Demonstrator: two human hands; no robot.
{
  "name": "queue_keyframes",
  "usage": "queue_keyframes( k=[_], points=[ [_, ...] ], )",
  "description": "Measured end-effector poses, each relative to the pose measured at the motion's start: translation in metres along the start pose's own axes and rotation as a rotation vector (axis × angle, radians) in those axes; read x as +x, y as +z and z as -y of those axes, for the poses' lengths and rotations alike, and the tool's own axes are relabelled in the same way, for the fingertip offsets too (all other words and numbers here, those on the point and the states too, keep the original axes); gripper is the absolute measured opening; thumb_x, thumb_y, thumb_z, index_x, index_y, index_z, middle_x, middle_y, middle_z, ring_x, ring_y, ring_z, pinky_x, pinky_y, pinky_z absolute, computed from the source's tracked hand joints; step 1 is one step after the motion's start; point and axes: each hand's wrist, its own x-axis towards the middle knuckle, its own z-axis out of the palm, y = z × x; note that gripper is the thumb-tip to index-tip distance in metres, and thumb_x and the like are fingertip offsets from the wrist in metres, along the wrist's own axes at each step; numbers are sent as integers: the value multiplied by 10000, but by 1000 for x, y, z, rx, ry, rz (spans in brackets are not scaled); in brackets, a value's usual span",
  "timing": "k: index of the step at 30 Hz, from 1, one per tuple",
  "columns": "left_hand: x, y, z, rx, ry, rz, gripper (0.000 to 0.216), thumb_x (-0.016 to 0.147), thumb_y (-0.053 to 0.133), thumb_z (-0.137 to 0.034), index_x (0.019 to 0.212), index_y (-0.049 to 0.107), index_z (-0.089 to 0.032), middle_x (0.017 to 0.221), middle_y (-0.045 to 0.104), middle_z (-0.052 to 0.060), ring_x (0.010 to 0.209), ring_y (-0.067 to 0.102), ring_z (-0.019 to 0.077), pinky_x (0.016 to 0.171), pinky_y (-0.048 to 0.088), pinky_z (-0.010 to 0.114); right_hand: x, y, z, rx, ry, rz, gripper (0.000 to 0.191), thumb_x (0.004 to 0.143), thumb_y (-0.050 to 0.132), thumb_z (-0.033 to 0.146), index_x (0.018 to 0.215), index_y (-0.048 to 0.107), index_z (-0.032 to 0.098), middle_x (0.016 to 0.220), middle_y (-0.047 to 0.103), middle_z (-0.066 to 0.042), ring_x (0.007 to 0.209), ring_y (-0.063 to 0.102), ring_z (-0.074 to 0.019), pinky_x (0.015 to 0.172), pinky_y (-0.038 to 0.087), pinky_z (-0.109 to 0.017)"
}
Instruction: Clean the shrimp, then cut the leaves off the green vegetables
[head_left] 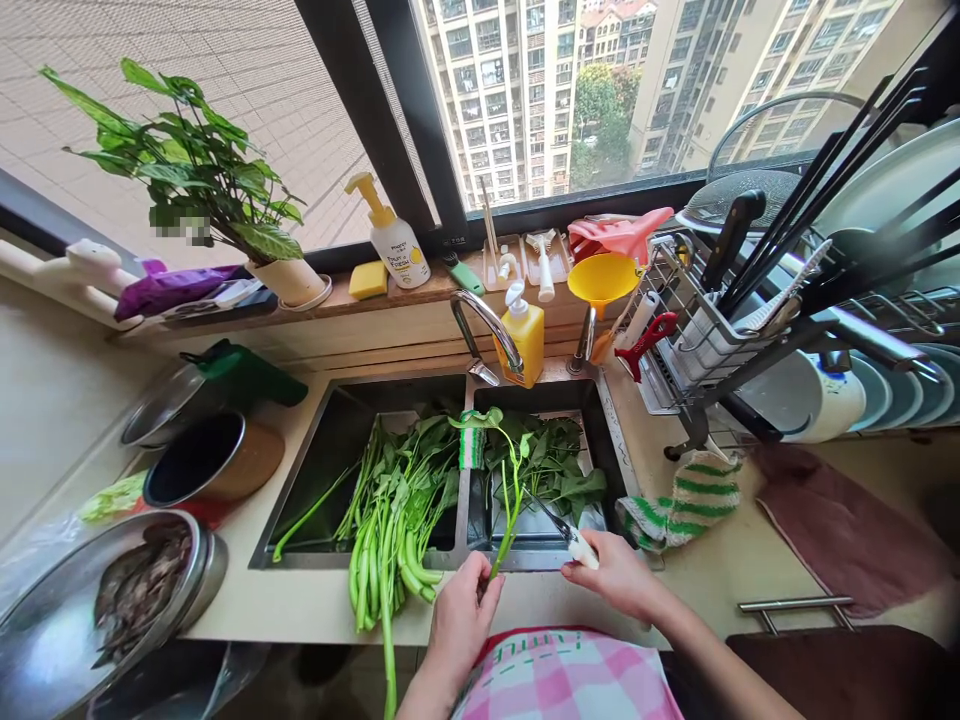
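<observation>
My left hand [463, 612] is closed around the lower end of a green leafy vegetable stem [513, 505], its leaves pointing toward the faucet. My right hand [621, 578] grips a small knife with a white handle [582, 550]; its narrow blade points up and left, close to the stem. Beyond them, loose leaves [547, 470] lie in a tray in the right sink basin [604, 400]. A big bunch of leafy stems [397, 500] fills much of the left basin [330, 420], thick ends hanging over the front edge.
A faucet [487, 320] and a yellow soap bottle [523, 345] stand behind the sink. On the right are a striped cloth [686, 500] and a dish rack [675, 370] with utensils. Pots [217, 465] and a metal lid [60, 610] crowd the left counter.
</observation>
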Motion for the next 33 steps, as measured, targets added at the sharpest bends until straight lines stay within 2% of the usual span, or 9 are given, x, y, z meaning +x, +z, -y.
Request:
queue_keyframes(
  k=[4,11,15,18,22,25,28,31,33],
  points=[
    [-1,3,-4,115,32,-13,140,842,404,-288,721,423,-219,650,531,-10,580,509,150,548,323,237,-3,-7,5,-253,28,-64,180,663,622,346,711,575,179,668,620,-7,577,496,-130,507,233,-231],
    [-3,7,-11,291,41,-20,103,831,421,-218,732,452,-223,705,593,16,645,578,174,561,345,243,-2,-4,2,-567,77,-148,229,698,589,413,784,576,201,762,677,-81,680,608,-235,534,277,-263],
    [-3,12,-13,320,43,35,89,821,428,-191,745,464,-220,736,609,27,704,598,184,585,356,249,2,2,-3,-610,96,-146,242,704,587,423,794,591,199,795,681,-103,722,624,-263,563,328,-279],
    [-2,13,-13,246,27,75,70,807,437,-193,749,467,-217,741,604,23,704,589,178,589,350,249,6,5,-8,-584,131,-138,247,701,591,435,768,596,198,797,682,-101,726,623,-255,555,322,-272],
    [-1,5,-12,49,-43,19,62,796,454,-233,745,474,-206,660,554,-4,606,525,150,553,322,244,9,0,-19,-481,126,-110,237,723,561,440,740,582,204,767,679,-77,696,605,-230,529,293,-259],
    [-4,-8,-14,-195,-85,-68,108,786,481,-267,707,476,-194,593,492,-29,546,462,118,519,312,229,11,-5,-26,-419,105,-62,253,752,515,451,715,570,207,706,665,-56,646,587,-212,525,299,-255],
    [-9,-32,-14,-553,-149,-127,149,776,504,-306,700,461,-186,581,467,-41,530,446,95,485,336,202,16,-5,-29,-437,109,5,323,760,467,515,671,550,216,626,644,-43,596,576,-211,518,313,-260],
    [-21,-71,-5,-881,-248,-205,215,741,556,-371,743,457,-180,586,488,-44,495,444,78,442,357,180,17,2,-27,-476,79,34,336,747,457,532,629,538,228,574,624,-33,561,568,-211,506,321,-265],
    [-31,-103,10,-994,-271,-299,257,736,574,-403,759,459,-174,596,509,-45,449,418,52,422,344,166,16,7,-23,-483,58,33,335,736,459,534,613,543,233,558,615,-30,548,562,-212,499,330,-268]
  ],
)
